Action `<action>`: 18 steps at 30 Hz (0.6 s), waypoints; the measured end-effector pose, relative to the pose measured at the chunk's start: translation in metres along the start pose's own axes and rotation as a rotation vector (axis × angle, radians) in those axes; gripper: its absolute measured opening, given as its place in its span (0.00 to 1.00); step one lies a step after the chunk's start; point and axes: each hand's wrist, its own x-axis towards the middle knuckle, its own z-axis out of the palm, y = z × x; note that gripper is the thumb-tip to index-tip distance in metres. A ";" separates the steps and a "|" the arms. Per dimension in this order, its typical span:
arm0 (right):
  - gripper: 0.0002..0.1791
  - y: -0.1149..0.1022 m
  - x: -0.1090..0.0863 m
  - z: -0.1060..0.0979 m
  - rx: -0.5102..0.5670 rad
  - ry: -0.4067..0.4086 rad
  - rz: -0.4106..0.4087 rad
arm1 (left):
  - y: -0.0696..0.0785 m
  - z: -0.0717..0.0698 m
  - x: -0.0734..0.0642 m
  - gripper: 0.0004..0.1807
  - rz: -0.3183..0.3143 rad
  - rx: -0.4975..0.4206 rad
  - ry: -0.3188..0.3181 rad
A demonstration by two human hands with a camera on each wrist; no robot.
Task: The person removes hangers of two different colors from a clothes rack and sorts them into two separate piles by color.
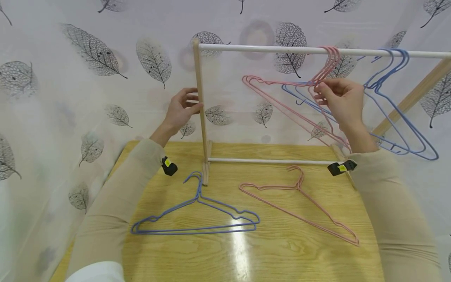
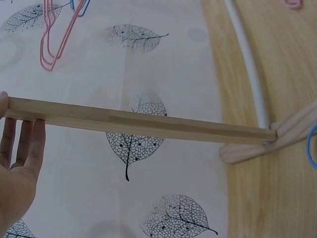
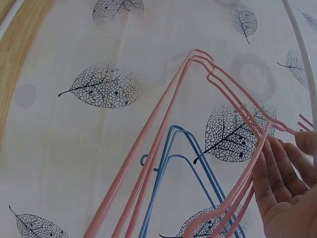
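Note:
My left hand [image 1: 181, 109] grips the wooden upright post [image 1: 204, 135] at the left end of a hanger rack, thumb in front and fingers behind. In the right wrist view, thumb and fingers of my right hand [image 3: 287, 188] meet at the neck of several pink hangers [image 3: 131, 161]. Their hooks loop over the white top rail [image 1: 260, 48], and the bodies slant down to the right. Right beside that hand, several blue hangers [image 1: 402, 64] hang from the same rail, partly behind the pink ones and my wrist.
On the wooden table [image 1: 282, 250] lie overlapping blue hangers [image 1: 199, 190] at left and pink hangers [image 1: 278, 187] at right. A white lower bar [image 1: 267, 161] joins the rack's feet. Behind the rack hangs a leaf-patterned curtain [image 1: 225, 90].

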 end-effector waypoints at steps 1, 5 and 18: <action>0.12 0.000 0.000 0.001 -0.024 -0.002 -0.002 | 0.000 0.000 0.000 0.26 0.001 0.000 0.000; 0.12 0.002 -0.001 0.006 -0.160 0.002 -0.009 | 0.000 0.000 0.000 0.26 0.000 0.000 -0.001; 0.15 0.006 -0.002 0.024 -0.213 0.007 0.019 | -0.002 0.001 0.000 0.26 0.006 -0.004 0.004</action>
